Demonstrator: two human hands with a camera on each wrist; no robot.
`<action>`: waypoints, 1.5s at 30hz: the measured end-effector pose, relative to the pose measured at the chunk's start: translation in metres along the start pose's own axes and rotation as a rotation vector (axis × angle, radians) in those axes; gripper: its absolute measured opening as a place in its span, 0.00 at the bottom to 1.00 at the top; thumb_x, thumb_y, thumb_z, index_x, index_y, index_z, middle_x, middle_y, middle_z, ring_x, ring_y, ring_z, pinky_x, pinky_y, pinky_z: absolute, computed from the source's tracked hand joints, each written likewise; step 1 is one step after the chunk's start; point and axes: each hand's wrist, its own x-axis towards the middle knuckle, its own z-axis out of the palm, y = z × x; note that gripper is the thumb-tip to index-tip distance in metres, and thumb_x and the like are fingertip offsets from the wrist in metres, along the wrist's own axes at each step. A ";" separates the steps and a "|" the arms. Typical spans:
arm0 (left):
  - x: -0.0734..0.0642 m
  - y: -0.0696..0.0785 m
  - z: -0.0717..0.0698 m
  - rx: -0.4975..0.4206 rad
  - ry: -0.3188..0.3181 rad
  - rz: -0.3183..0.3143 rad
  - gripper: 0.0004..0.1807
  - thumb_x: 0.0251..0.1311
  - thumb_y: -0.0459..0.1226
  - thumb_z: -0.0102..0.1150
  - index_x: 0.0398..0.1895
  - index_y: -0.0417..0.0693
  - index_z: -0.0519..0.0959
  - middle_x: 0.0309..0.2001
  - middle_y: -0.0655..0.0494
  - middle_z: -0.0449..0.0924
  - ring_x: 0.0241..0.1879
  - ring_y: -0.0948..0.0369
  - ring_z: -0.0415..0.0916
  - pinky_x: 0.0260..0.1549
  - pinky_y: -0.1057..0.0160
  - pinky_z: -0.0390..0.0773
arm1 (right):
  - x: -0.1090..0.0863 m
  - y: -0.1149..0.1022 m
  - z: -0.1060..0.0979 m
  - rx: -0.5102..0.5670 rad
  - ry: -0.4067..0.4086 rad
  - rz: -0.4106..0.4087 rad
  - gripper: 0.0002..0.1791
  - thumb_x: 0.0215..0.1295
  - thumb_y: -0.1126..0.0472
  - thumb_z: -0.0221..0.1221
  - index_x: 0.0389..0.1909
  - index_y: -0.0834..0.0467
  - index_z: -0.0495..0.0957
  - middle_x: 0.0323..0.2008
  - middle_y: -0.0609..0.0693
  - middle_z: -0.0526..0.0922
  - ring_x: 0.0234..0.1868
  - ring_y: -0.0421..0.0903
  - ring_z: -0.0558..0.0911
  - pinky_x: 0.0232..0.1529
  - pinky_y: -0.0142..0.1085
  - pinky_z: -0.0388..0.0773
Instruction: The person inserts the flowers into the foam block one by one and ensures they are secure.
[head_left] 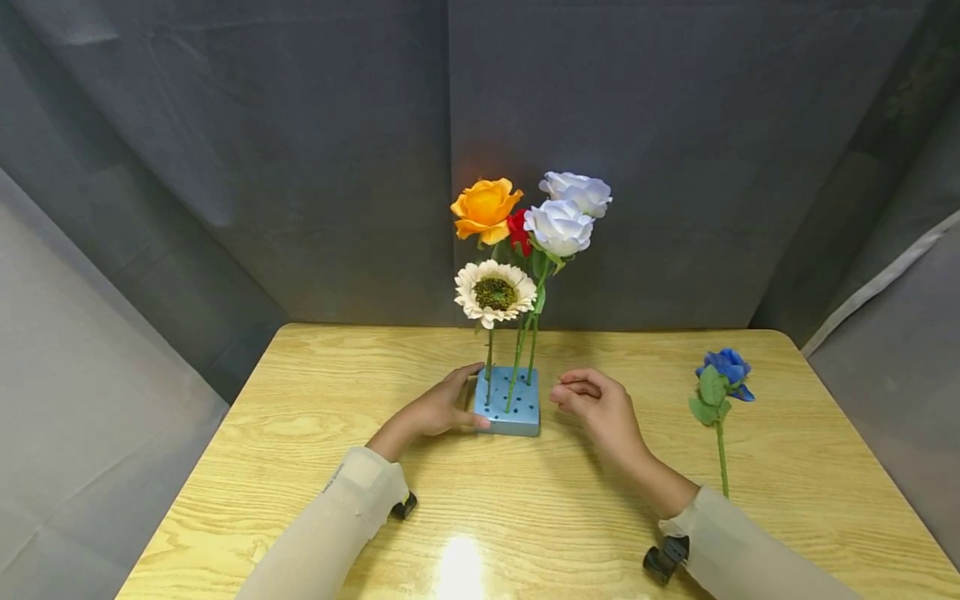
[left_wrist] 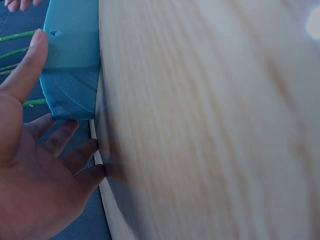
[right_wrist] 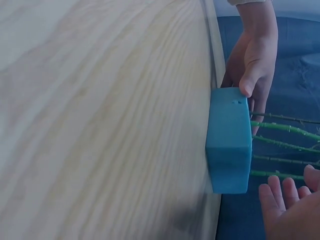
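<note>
A light blue block with holes [head_left: 517,423] sits on the table, artificial flowers standing upright in it. My left hand [head_left: 442,406] holds its left side, thumb at the front corner and fingers towards the back; the left wrist view shows the thumb [left_wrist: 34,65] on the block's edge. To the right of the block, my right hand [head_left: 603,412] hovers with loosely bent fingers and nothing in them. In the block stand a cream sunflower [head_left: 495,293], an orange rose [head_left: 486,210], a partly hidden red flower [head_left: 519,232] and two white roses [head_left: 558,227].
A blue rose [head_left: 725,372] with green leaves lies on the right of the wooden table [head_left: 315,383], its stem partly behind my right forearm. Dark grey cloth [head_left: 360,167] hangs behind the table's back edge.
</note>
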 end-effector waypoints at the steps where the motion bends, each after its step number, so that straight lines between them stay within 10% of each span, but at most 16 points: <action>1: 0.000 0.000 0.000 0.001 0.000 -0.002 0.60 0.54 0.48 0.78 0.84 0.54 0.49 0.82 0.41 0.48 0.80 0.45 0.47 0.76 0.42 0.52 | -0.001 0.001 -0.002 0.001 0.001 0.001 0.15 0.71 0.64 0.65 0.53 0.69 0.78 0.48 0.70 0.84 0.40 0.41 0.89 0.49 0.46 0.86; 25: 0.000 0.000 0.000 -0.020 -0.011 -0.010 0.60 0.55 0.47 0.78 0.84 0.56 0.48 0.82 0.42 0.46 0.80 0.45 0.47 0.75 0.41 0.54 | -0.019 0.013 -0.043 -0.052 0.001 -0.004 0.19 0.71 0.58 0.66 0.54 0.67 0.79 0.45 0.64 0.86 0.46 0.52 0.89 0.49 0.42 0.86; 45: 0.000 -0.001 0.001 -0.019 -0.002 -0.008 0.60 0.55 0.48 0.78 0.84 0.55 0.48 0.82 0.43 0.46 0.80 0.45 0.46 0.76 0.41 0.53 | -0.038 0.018 -0.079 -0.090 0.043 0.008 0.21 0.72 0.60 0.65 0.57 0.69 0.76 0.46 0.57 0.87 0.45 0.42 0.88 0.47 0.33 0.85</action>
